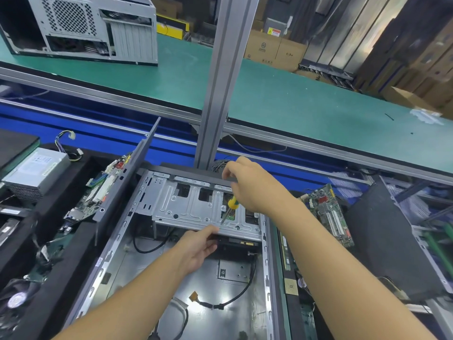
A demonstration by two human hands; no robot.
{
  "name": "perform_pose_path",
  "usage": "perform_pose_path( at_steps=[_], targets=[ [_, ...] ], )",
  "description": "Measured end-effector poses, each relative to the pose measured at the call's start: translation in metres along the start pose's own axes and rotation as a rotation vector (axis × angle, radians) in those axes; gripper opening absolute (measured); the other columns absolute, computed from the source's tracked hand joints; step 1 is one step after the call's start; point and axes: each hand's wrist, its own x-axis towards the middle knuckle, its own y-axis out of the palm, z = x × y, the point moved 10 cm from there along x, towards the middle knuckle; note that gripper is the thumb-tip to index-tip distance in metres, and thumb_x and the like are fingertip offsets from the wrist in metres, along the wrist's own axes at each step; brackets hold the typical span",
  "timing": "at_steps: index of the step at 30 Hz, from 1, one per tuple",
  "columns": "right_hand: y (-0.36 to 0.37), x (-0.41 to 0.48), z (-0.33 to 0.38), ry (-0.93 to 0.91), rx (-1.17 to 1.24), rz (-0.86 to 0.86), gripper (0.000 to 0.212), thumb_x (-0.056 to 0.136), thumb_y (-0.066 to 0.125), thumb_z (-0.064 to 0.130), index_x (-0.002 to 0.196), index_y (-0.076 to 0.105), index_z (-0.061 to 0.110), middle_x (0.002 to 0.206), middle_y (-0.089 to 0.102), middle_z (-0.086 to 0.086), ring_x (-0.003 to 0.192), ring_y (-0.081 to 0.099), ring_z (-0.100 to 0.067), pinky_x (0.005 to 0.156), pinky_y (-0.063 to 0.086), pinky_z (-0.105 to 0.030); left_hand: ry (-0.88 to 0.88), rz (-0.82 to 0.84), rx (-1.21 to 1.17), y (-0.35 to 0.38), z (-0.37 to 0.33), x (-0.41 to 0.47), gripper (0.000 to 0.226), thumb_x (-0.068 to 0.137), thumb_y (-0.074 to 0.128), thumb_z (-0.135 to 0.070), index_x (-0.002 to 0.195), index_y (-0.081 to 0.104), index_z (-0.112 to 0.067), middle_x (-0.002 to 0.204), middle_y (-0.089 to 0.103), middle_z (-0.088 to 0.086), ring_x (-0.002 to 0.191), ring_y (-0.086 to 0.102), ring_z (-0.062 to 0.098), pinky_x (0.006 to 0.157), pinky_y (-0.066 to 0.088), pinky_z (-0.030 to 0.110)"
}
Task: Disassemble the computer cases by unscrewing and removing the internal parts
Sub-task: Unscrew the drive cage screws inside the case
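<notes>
Right hand [255, 190] is curled round a stubby yellow-green screwdriver [231, 203], tip down on the shiny stamped-steel cage [191, 207] mid-frame. Left hand [199, 249] pinches the cage's front lip. The open grey case [117, 239] fills bottom centre, with a boxy silver PSU [36, 170] at left.

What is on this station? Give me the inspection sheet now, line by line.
Surface: blue workbench carrying the open grey metal computer case, lying on its side.
Job's things: silver sheet-metal drive cage still in the case; yellow-and-green-handled screwdriver, tip down on the cage.
Clutter: grey boxy power supply at left; green circuit board at right.
Grips: left grip holds the cage's near edge; right grip holds the screwdriver.
Cables: black cable loose on the case floor.
Surroundings: green conveyor belt with another grey case; brown cardboard boxes behind.
</notes>
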Motion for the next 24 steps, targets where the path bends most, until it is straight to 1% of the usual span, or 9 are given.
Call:
perform_pose_path(
  at_steps=[3, 5, 8, 11, 12, 14, 16, 20, 24],
  targets=[
    [0.005, -0.001, 0.0, -0.021, 0.069, 0.066, 0.037, 0.089, 0.052, 0.002, 0.116, 0.053, 0.027, 0.118, 0.041, 0.006, 0.109, 0.036, -0.019, 0.079, 0.034, -0.032, 0.019, -0.029, 0.268, -0.009, -0.002, -0.012, 0.032, 0.091, 0.072, -0.029, 0.108, 0.066, -0.003, 0.093, 0.071, 0.011, 0.084, 0.067, 0.023, 0.077, 0.051, 0.036],
    [0.005, -0.001, -0.003, -0.003, 0.105, 0.07, 0.036, 0.087, 0.057, 0.004, 0.113, 0.053, 0.029, 0.115, 0.041, 0.007, 0.105, 0.041, -0.019, 0.076, 0.039, -0.034, 0.082, -0.022, 0.597, -0.016, -0.012, -0.024, 0.033, 0.088, 0.074, -0.04, 0.093, 0.067, -0.007, 0.075, 0.069, 0.005, 0.069, 0.066, 0.016, 0.065, 0.052, 0.031],
    [0.002, -0.001, -0.007, 0.022, 0.138, 0.05, 0.035, 0.086, 0.061, 0.008, 0.113, 0.053, 0.029, 0.112, 0.044, 0.006, 0.094, 0.054, -0.019, 0.074, 0.049, -0.035, 0.477, -0.087, 0.997, -0.005, -0.064, -0.047, 0.024, 0.086, 0.071, -0.037, 0.069, 0.061, -0.022, 0.055, 0.062, -0.011, 0.047, 0.053, 0.0, 0.048, 0.04, 0.012],
    [-0.001, -0.001, -0.01, 0.019, 0.133, 0.023, 0.034, 0.088, 0.061, 0.011, 0.117, 0.052, 0.027, 0.115, 0.05, 0.003, 0.097, 0.05, -0.017, 0.077, 0.045, -0.034, 0.822, -0.112, 1.176, 0.03, -0.107, -0.068, 0.009, 0.087, 0.068, -0.027, 0.082, 0.062, -0.029, 0.07, 0.064, -0.014, 0.062, 0.055, 0.001, 0.059, 0.043, 0.016],
    [-0.001, -0.002, -0.011, 0.023, 0.141, 0.014, 0.035, 0.089, 0.062, 0.01, 0.118, 0.052, 0.026, 0.116, 0.051, 0.003, 0.099, 0.048, -0.016, 0.077, 0.041, -0.032, 0.849, -0.109, 1.283, 0.039, -0.111, -0.065, 0.005, 0.09, 0.066, -0.026, 0.092, 0.064, -0.029, 0.08, 0.065, -0.014, 0.069, 0.056, 0.003, 0.066, 0.046, 0.021],
    [-0.003, -0.005, -0.014, 0.033, 0.161, 0.007, 0.036, 0.089, 0.062, 0.009, 0.121, 0.052, 0.024, 0.119, 0.051, 0.004, 0.102, 0.046, -0.016, 0.078, 0.037, -0.029, 0.828, -0.095, 1.467, 0.051, -0.11, -0.05, 0.018, 0.094, 0.061, -0.024, 0.111, 0.067, -0.023, 0.099, 0.065, -0.009, 0.082, 0.059, 0.009, 0.078, 0.052, 0.031],
    [-0.006, -0.009, -0.017, 0.04, 0.187, -0.001, 0.037, 0.089, 0.062, 0.008, 0.122, 0.052, 0.023, 0.119, 0.05, 0.005, 0.102, 0.047, -0.016, 0.08, 0.037, -0.028, 0.807, -0.072, 1.571, 0.057, -0.104, -0.039, 0.023, 0.094, 0.062, -0.024, 0.116, 0.069, -0.021, 0.106, 0.064, -0.004, 0.091, 0.062, 0.017, 0.083, 0.053, 0.036],
    [-0.017, -0.015, -0.023, 0.053, 0.209, -0.029, 0.036, 0.089, 0.061, 0.008, 0.12, 0.052, 0.025, 0.119, 0.05, 0.006, 0.104, 0.049, -0.017, 0.084, 0.045, -0.034, 0.81, -0.056, 1.654, 0.064, -0.098, -0.031, 0.015, 0.091, 0.068, -0.026, 0.102, 0.077, -0.021, 0.101, 0.064, -0.001, 0.089, 0.064, 0.02, 0.075, 0.052, 0.033],
    [-0.025, -0.018, -0.029, 0.052, 0.214, -0.053, 0.037, 0.089, 0.061, 0.008, 0.12, 0.053, 0.025, 0.12, 0.049, 0.007, 0.103, 0.049, -0.015, 0.08, 0.04, -0.029, 0.782, -0.067, 1.657, 0.065, -0.101, -0.028, 0.011, 0.088, 0.069, -0.023, 0.089, 0.08, -0.022, 0.093, 0.069, -0.004, 0.082, 0.066, 0.018, 0.071, 0.055, 0.031]
  ],
)
